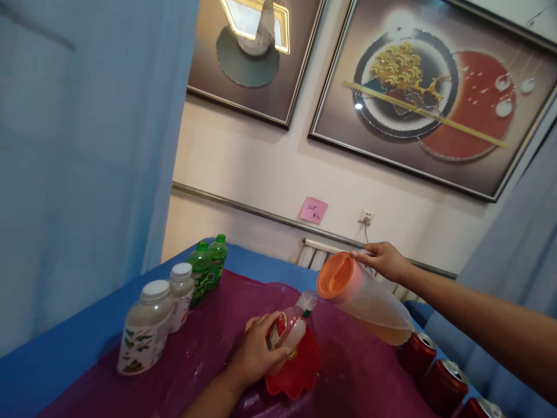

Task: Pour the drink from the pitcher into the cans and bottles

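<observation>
My left hand (pixel 260 347) is wrapped round a clear glass bottle (pixel 296 331) with a red label, its neck leaning up and to the right. Beneath the bottle lies a red dish (pixel 300 371) with a wavy rim. My right hand (pixel 385 261) grips a clear plastic pitcher (pixel 378 307) near its orange lid (pixel 337 277); the handle is mostly hidden by my fingers. Pale brown liquid rests along the pitcher's lower side, as it is tipped with the lid towards the bottle mouth. A small gap separates lid and mouth, and no stream of liquid is visible.
On the left stand two white-capped jars (pixel 145 331) and two green bottles (pixel 201 270). Several dark red cans (pixel 444 383) line the right edge. A purple sheet (pixel 209 348) covers part of the blue table (pixel 65 363). Behind are a wall rail (pixel 243 208) and blue curtains (pixel 87 145).
</observation>
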Tool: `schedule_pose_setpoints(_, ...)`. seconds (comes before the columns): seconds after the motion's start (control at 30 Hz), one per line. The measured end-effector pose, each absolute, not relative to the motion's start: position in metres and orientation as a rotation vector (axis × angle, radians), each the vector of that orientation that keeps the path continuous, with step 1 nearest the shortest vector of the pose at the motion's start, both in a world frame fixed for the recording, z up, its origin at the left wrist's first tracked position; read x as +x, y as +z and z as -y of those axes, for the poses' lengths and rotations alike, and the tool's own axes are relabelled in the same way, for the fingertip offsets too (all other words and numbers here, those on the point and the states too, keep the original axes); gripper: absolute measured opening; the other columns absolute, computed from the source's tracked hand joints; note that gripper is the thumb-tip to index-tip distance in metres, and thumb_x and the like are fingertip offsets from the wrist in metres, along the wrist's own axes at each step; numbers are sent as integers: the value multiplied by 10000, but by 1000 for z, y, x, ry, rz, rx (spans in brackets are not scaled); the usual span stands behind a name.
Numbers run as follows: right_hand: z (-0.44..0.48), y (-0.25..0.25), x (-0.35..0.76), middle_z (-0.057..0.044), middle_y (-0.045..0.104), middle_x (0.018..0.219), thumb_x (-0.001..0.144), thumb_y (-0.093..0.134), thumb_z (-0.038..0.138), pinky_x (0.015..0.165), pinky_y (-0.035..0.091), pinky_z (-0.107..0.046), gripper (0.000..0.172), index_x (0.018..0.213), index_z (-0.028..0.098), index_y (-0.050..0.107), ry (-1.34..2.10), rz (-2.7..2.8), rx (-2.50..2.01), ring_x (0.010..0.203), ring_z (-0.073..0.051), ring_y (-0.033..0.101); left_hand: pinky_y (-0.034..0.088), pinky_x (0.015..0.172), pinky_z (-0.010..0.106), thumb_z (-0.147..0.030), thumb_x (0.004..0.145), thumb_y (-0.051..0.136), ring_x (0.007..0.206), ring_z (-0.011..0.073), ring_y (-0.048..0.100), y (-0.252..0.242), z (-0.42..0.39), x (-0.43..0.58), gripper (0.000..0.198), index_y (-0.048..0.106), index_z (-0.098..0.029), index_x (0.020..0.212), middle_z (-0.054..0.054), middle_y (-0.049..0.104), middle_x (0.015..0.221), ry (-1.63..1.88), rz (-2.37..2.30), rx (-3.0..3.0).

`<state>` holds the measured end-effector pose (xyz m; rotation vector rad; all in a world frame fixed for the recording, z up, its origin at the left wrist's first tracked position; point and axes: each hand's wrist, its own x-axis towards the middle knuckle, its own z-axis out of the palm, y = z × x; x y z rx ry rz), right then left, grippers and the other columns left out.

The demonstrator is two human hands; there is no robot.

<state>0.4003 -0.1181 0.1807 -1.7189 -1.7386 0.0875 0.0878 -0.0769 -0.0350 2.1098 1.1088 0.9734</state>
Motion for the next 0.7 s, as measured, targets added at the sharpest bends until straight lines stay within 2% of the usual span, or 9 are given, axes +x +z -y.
schedule_pose_setpoints(0.2, 120, 186, 393, 57, 279, 515, 667, 602, 864, 458, 180, -258, 687, 523, 224, 397, 69, 1752, -1760, 504, -103, 249, 403, 1093, 481, -293, 612, 824, 1221, 342, 587, -34, 78, 89, 677, 670, -234, 1268, 90, 707, 1287, 972, -1088, 2109)
schedule_pose_setpoints(0.4, 121, 189, 391, 59, 272, 521, 658, 589, 884, 468, 182, -260, 699, 528, 227, 388, 39, 1773, -1777, 516, -105, 238, 417, 1082, 470, -290, 594, 830, 1207, 341, 590, -38, 77, 88, 666, 685, -288, 1244, 60, 718, 1266, 1006, -1090, 2099)
schedule_pose_setpoints(0.7, 123, 191, 393, 54, 271, 515, 673, 568, 888, 473, 189, -267, 708, 530, 232, 344, 14, 1781, -1784, 516, -109, 253, 409, 1094, 474, -283, 596, 825, 1234, 351, 564, -42, 76, 88, 695, 673, -271, 1273, 67, 697, 1305, 985, -1098, 2090)
